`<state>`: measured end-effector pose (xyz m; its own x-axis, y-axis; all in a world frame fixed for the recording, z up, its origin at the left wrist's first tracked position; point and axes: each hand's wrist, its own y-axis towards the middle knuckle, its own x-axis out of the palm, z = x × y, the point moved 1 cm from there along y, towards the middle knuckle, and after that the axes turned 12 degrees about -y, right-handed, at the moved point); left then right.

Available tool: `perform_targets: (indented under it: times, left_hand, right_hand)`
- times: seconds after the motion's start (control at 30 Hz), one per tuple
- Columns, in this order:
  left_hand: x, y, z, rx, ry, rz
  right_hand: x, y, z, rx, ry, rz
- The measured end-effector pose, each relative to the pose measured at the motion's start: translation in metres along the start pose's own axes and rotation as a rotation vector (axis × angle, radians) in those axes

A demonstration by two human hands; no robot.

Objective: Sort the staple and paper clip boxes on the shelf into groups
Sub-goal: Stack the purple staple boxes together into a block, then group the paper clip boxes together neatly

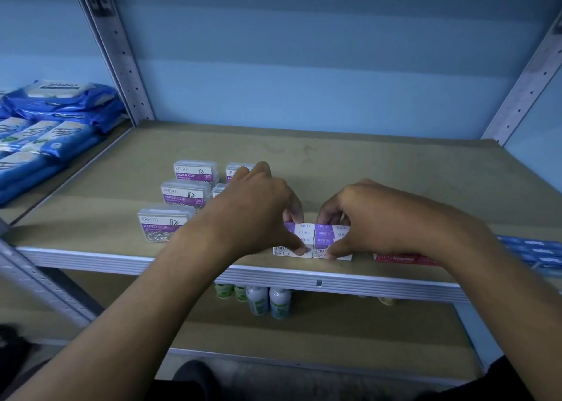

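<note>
Pale blue wall panels are seen behind a tan board shelf (380, 181) framed by perforated grey metal uprights. Near the shelf's front edge, a block of small purple-and-white cardboard staple boxes (314, 240) is set in two adjoining columns, printed "STAPLES" and "KREATI". The block is held from both sides: the left hand (258, 209) is pressed against its left column, thumb on the front box and fingers curled behind, while the right hand (374, 218) is closed on the right column in the same way, thumb at the front, fingers at the back.

Just right of the block, a flat red staple box (395, 258) is partly hidden under the right forearm, and beyond it blue staple boxes (538, 253) are lined up at the shelf's right end. To the left, clear plastic paper clip boxes with purple labels (182, 195) are grouped in staggered rows, some covered by the left hand.

On the neighbouring shelf at far left, blue wipe packets (54, 127) are stacked. Below, small white bottles (267, 301) are stood on the lower shelf.
</note>
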<state>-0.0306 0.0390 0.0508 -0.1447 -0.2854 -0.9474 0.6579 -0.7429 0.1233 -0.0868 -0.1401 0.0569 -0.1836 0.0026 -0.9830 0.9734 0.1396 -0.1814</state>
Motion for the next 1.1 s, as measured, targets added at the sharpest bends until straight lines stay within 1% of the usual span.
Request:
perform_targets:
  times: [0.1, 0.2, 0.3, 0.4, 0.47, 0.57, 0.73, 0.83, 1.1]
  left_hand:
    - [0.003, -0.001, -0.006, 0.002, -0.031, 0.001]
    - [0.0, -0.005, -0.012, 0.018, -0.07, 0.014]
    - [-0.013, -0.011, -0.022, 0.057, -0.077, 0.071]
    - [-0.03, -0.023, -0.043, 0.043, -0.082, 0.173]
    - [-0.04, -0.033, -0.065, -0.011, -0.048, 0.235]
    - [-0.048, -0.047, -0.095, -0.128, -0.039, 0.263]
    - [-0.054, -0.065, -0.126, -0.241, -0.057, 0.302]
    - [-0.052, -0.067, -0.137, -0.276, -0.106, 0.292]
    - [-0.049, -0.065, -0.14, -0.305, -0.253, 0.186]
  right_hand:
    - [-0.002, 0.0, -0.002, 0.008, -0.024, -0.026]
    - [-0.01, 0.0, -0.006, 0.008, 0.026, -0.014]
    - [-0.016, 0.006, -0.011, -0.036, 0.113, 0.081]
    - [-0.018, 0.016, -0.019, -0.075, 0.169, 0.179]
    - [-0.017, 0.023, -0.025, -0.09, 0.183, 0.223]
    - [-0.016, 0.035, -0.034, -0.104, 0.195, 0.284]
    - [-0.012, 0.054, -0.048, -0.129, 0.178, 0.302]
    - [-0.008, 0.064, -0.055, -0.134, 0.179, 0.298]
    - [0.001, 0.078, -0.062, -0.119, 0.203, 0.297]
